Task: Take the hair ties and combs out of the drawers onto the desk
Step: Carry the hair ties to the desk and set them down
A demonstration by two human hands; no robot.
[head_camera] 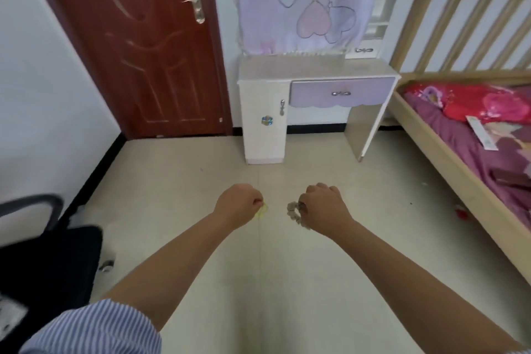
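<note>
Both my arms reach out over the floor, well short of the white desk [316, 69] against the far wall. My left hand [238, 204] is closed on a small yellow item [263, 210], mostly hidden by my fingers. A grey scrunchy hair tie [294, 213] hangs from my right hand [323, 204], which is closed around it. The desk's purple drawer [342, 92] with a silver handle is shut. Below it on the left is a white cabinet door [264, 121], also shut. No comb shows.
A red-brown door [138, 46] stands left of the desk. A wooden bed [471, 135] with purple and red bedding fills the right side. A black chair [43, 261] sits at the lower left. A cartoon cloth [307, 0] hangs above the desk. Pale floor tiles lie between me and the desk.
</note>
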